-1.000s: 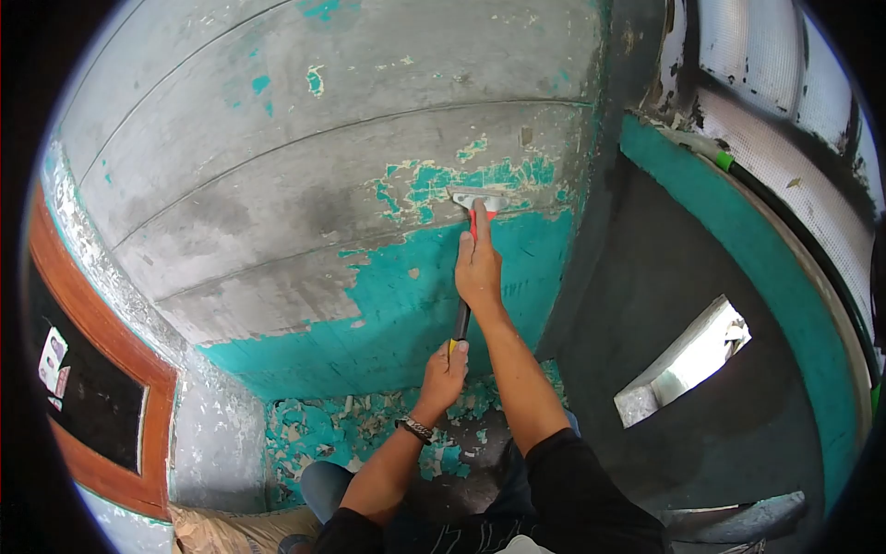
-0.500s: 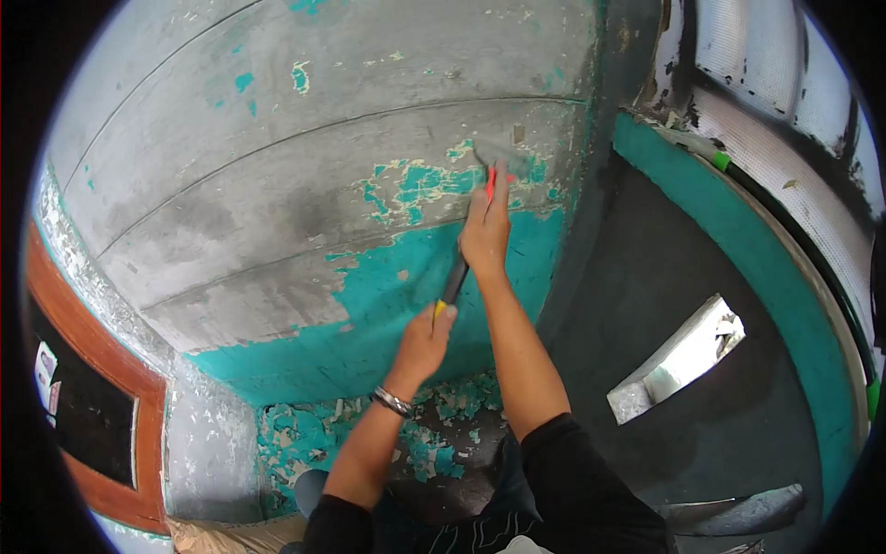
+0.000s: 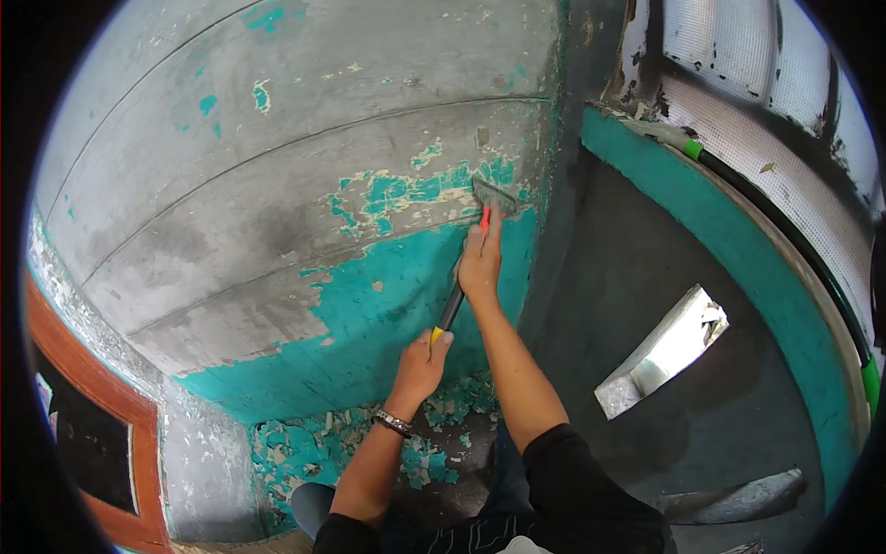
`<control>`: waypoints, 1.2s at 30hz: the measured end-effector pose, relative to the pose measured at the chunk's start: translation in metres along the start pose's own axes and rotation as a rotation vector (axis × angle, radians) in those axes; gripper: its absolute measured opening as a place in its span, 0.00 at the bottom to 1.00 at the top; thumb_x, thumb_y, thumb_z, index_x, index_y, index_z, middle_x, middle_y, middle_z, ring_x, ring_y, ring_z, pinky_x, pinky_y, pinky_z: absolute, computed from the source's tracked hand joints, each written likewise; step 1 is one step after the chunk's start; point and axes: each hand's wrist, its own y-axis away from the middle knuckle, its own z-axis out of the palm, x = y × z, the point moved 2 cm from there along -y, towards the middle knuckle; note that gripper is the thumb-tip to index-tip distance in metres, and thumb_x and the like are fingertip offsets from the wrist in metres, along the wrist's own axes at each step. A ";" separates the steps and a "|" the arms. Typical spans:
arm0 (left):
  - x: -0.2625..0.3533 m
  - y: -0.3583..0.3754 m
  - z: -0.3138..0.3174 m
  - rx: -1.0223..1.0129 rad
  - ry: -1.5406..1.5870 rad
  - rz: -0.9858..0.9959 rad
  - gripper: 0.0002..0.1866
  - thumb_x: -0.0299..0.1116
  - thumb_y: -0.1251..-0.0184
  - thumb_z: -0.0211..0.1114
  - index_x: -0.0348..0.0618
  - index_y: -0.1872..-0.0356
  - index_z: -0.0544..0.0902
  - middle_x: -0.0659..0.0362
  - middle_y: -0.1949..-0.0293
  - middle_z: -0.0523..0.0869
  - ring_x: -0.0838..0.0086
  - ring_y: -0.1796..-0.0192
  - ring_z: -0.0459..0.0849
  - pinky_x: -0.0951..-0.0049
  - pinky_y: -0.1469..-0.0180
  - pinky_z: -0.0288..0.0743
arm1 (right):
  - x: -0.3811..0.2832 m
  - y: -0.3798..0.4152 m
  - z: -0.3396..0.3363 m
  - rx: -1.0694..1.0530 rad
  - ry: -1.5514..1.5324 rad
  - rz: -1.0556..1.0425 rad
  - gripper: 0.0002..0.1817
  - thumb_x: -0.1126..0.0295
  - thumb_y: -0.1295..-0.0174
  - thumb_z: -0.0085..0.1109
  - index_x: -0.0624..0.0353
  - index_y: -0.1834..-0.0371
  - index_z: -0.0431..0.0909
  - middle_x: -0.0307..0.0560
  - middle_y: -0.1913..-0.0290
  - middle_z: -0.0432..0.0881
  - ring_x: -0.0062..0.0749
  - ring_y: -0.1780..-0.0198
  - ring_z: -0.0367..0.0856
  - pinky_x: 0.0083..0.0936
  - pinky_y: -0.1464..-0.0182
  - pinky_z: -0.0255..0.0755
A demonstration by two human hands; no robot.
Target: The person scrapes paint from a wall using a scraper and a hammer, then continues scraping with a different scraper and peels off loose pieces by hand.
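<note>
Both hands are on the scraper point(image 3: 469, 254) — the right hand point(image 3: 481, 263) is wrapped around the upper shaft with a finger stretched along the red neck, while the left hand point(image 3: 421, 363) is closed tight around the yellow-tipped black butt end nearer the body. The flat metal blade point(image 3: 494, 194) sits pressed against the rough grey concrete wall point(image 3: 277, 157), right at the ragged edge of the flaking teal paint point(image 3: 406, 277). Down on the floor near the wall's base — a scatter of peeled teal paint chips point(image 3: 314, 443).
</note>
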 end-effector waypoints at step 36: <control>-0.067 0.108 0.001 -0.223 0.133 0.108 0.24 0.48 0.29 0.53 0.37 0.45 0.67 0.46 0.64 0.83 0.52 0.60 0.82 0.58 0.59 0.74 | -0.098 0.130 -0.066 -0.516 -0.480 0.779 0.26 0.55 0.31 0.48 0.55 0.33 0.61 0.34 0.72 0.71 0.15 0.83 0.64 0.14 0.82 0.58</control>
